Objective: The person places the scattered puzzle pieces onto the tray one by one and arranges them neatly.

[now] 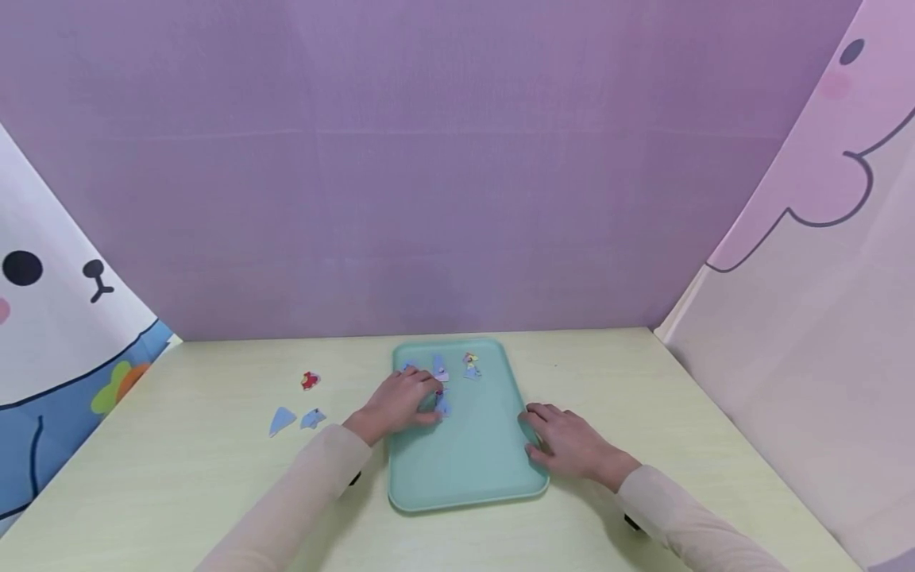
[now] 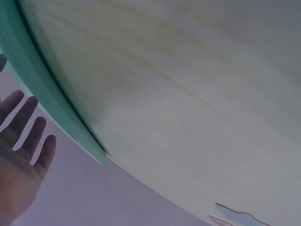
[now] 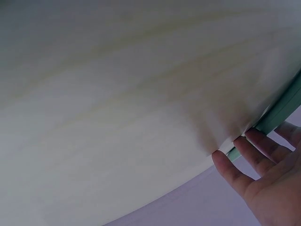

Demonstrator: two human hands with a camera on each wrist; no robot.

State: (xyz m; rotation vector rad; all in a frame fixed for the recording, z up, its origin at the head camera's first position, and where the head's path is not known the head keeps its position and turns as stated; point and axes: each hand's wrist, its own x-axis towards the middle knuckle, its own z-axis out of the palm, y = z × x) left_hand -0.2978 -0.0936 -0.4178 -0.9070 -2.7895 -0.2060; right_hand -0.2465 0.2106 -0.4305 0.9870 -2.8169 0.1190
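One small blue piece [image 1: 443,403] on the pale green tray [image 1: 468,469], in the upper half, right at the fingertips of the left hand [image 1: 402,399]. Fingers there loosely extended, thumb well parted from forefinger, without a grip on anything; cannot tell whether touching the piece. Just beyond, near the far rim, a tall blue-and-lilac piece [image 1: 439,368]; to its left, partly hidden by the hand, a half-covered blue piece [image 1: 409,365]; to its right, a blue piece with yellow and red print [image 1: 472,366]. Against the tray's right edge, the right hand [image 1: 568,441], fingers spread and fairly straight, only touching the rim. Left of the tray, on the pale table [image 1: 686,421], a red piece [image 1: 310,380] and, nearer the person, a blue triangle [image 1: 282,420] beside a jagged blue piece [image 1: 313,419]. Light sleeves [image 1: 293,492] on both forearms. Behind, a purple backdrop [image 1: 465,175]; at left, a white cartoon figure [image 1: 64,302]; at right, a pink cartoon shape [image 1: 822,167].
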